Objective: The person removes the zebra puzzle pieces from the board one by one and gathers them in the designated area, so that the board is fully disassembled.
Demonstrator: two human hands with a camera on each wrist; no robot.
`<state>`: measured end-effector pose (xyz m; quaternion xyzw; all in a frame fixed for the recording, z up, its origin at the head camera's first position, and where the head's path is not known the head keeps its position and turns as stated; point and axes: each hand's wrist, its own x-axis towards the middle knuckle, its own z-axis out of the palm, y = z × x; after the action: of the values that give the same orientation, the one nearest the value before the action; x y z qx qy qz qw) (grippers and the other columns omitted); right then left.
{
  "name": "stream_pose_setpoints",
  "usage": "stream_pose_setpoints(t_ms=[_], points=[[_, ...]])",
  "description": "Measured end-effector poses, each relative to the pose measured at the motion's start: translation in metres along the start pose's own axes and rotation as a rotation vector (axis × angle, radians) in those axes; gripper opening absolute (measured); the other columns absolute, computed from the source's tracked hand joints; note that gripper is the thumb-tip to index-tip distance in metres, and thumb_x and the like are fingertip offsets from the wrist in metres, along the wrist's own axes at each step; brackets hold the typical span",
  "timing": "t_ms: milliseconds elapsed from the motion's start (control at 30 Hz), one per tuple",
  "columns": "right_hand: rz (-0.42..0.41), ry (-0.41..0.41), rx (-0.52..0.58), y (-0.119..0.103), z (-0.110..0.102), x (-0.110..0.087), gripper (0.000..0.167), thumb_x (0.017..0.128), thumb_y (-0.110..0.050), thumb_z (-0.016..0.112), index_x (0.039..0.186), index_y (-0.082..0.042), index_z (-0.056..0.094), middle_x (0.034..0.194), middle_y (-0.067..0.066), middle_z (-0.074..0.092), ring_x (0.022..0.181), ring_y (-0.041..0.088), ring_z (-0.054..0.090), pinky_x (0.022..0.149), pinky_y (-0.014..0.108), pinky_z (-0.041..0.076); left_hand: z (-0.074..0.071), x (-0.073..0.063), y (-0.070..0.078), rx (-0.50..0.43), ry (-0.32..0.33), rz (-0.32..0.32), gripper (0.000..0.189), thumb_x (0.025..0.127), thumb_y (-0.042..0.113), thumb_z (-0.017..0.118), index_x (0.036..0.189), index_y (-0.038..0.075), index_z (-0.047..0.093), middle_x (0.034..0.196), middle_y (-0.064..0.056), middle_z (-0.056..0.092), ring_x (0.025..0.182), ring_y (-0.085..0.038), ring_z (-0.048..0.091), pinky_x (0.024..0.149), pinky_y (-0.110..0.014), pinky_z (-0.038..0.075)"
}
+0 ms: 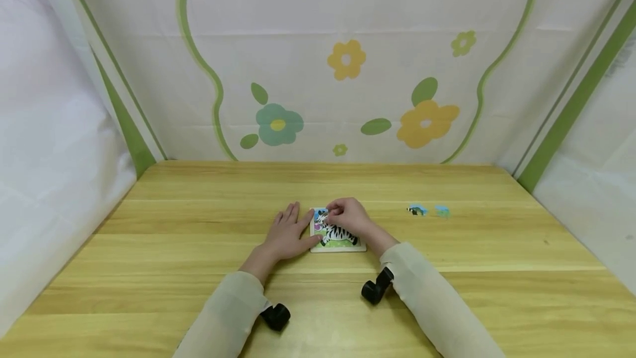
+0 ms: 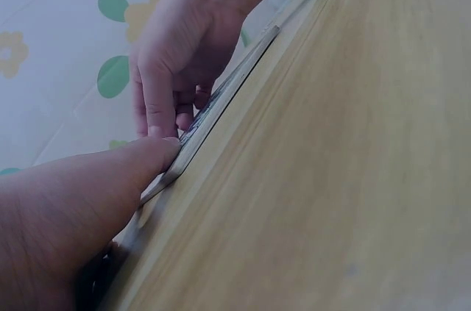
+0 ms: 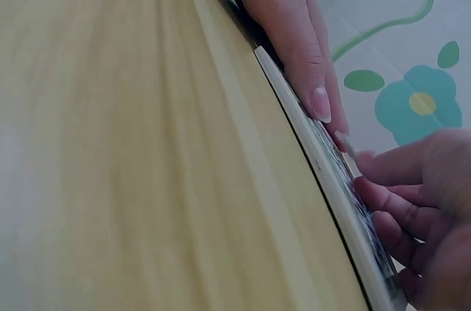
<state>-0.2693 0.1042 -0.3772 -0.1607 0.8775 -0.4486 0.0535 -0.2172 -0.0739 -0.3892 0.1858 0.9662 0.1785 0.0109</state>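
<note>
A small zebra jigsaw puzzle in a pale frame lies flat on the table between the two hands. My left hand lies with straight, spread fingers at its left side, the thumb resting over the lower left part of the frame. My right hand is over the upper part of the puzzle, fingers bent. Between its thumb and fingers it pinches a small puzzle piece, tilted up from the board in the right wrist view. The picture under the right fingers is hidden.
Two loose puzzle pieces lie to the right on the wooden table: a blue and dark piece and a blue and green piece. A white curtain with printed flowers stands behind the table's far edge.
</note>
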Motion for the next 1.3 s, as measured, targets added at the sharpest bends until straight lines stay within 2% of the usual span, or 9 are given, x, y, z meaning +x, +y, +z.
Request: stream_pose_setpoints(t_ms=[167,333,467,633,767,867,1067,1300], points=[[-0.022,-0.007,0.094,0.0,-0.007,0.0,0.027,0.072,-0.005,0.068,0.097,0.004,0.062,0.073,0.003,0.059,0.068,0.014,0.053,0.063,0.025,0.045,0.001,0.001,0.0,0.002,-0.003,0.002,0.068,0.084,0.055,0.037,0.137,0.015,0.027,0.139,-0.021,0.009,0.127,-0.031,0.003,0.099,-0.047,0.005],[-0.033,-0.022,0.142,-0.003,-0.025,-0.001,0.03,0.074,-0.006,0.067,0.101,0.004,0.06,0.078,0.005,0.059,0.071,0.016,0.053,0.063,0.026,0.045,0.001,0.001,-0.001,0.008,-0.009,-0.005,0.068,0.084,0.056,0.037,0.137,0.015,0.027,0.14,-0.021,0.009,0.127,-0.031,0.003,0.099,-0.047,0.005],[-0.062,-0.033,0.15,-0.004,-0.042,-0.003,0.031,0.076,-0.008,0.066,0.104,0.004,0.059,0.082,0.007,0.059,0.075,0.018,0.054,0.068,0.031,0.046,0.001,0.001,-0.001,0.007,-0.005,-0.006,0.068,0.084,0.055,0.037,0.137,0.015,0.027,0.14,-0.021,0.01,0.128,-0.031,0.003,0.099,-0.047,0.005],[-0.053,-0.044,0.185,-0.005,-0.063,-0.008,0.032,0.077,-0.01,0.065,0.106,0.003,0.057,0.085,0.009,0.058,0.079,0.02,0.055,0.076,0.04,0.044,0.002,0.001,-0.001,0.005,0.002,-0.004,0.068,0.083,0.056,0.038,0.137,0.015,0.026,0.14,-0.02,0.01,0.128,-0.03,0.003,0.099,-0.046,0.005],[-0.046,-0.031,0.202,-0.002,-0.082,-0.011,0.034,0.077,-0.011,0.065,0.107,0.003,0.057,0.087,0.01,0.058,0.081,0.021,0.054,0.079,0.041,0.042,0.003,0.001,0.0,0.002,0.002,-0.004,0.069,0.083,0.056,0.038,0.137,0.015,0.025,0.14,-0.02,0.009,0.128,-0.029,0.002,0.099,-0.045,0.004],[-0.047,-0.017,0.193,0.004,-0.095,-0.015,0.036,0.077,-0.012,0.065,0.108,0.003,0.057,0.088,0.011,0.057,0.081,0.02,0.053,0.078,0.039,0.043,0.003,0.002,0.0,0.002,0.001,-0.005,0.069,0.083,0.056,0.038,0.137,0.015,0.025,0.14,-0.019,0.009,0.128,-0.029,0.002,0.1,-0.044,0.004],[-0.039,-0.004,0.161,0.023,-0.119,-0.024,0.04,0.079,-0.015,0.064,0.113,0.003,0.054,0.094,0.013,0.057,0.084,0.019,0.052,0.081,0.045,0.04,0.002,0.003,0.001,-0.004,0.0,-0.004,0.069,0.083,0.055,0.038,0.137,0.015,0.025,0.14,-0.02,0.008,0.128,-0.029,0.002,0.099,-0.045,0.004],[-0.007,0.004,0.099,0.047,-0.136,-0.03,0.041,0.079,-0.02,0.064,0.113,0.002,0.055,0.096,0.013,0.056,0.085,0.021,0.052,0.078,0.045,0.04,0.001,0.003,0.001,0.001,0.009,-0.001,0.068,0.084,0.054,0.039,0.137,0.014,0.026,0.14,-0.02,0.01,0.128,-0.03,0.003,0.099,-0.046,0.005]])
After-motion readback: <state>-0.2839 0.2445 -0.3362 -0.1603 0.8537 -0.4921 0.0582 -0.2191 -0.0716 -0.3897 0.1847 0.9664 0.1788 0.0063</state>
